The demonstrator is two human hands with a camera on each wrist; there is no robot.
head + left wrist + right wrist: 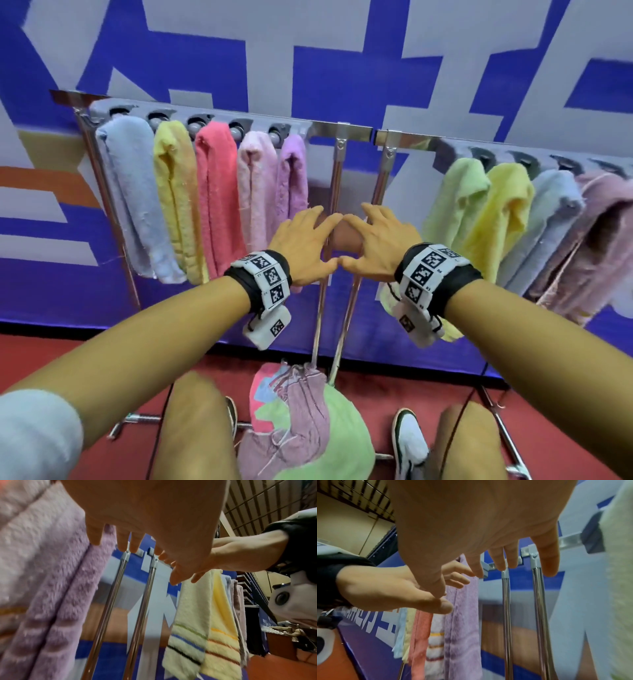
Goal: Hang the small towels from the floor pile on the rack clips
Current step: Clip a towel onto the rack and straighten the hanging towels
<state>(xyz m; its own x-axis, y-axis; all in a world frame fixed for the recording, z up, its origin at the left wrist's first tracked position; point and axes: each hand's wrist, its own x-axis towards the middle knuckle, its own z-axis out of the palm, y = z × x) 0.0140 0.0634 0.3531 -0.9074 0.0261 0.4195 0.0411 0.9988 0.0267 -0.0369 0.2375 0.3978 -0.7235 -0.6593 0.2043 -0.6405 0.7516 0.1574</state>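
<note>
While no towel was held, both hands were spread flat, fingers straight and thumb tips touching: the left hand (303, 245) and right hand (378, 241) were raised before the posts (337, 192) between the two clip rows. Five towels were hung on the left rack (202, 118), four on the right rack (452, 149). The pile (301, 421) was left on the floor between the feet. For the next towel, one corner would best be pinched, judged from the crumpled heap, and fed up into a clip.

Even indoor light, glare on chrome poles (337, 192), blurred wide-angle edges.
</note>
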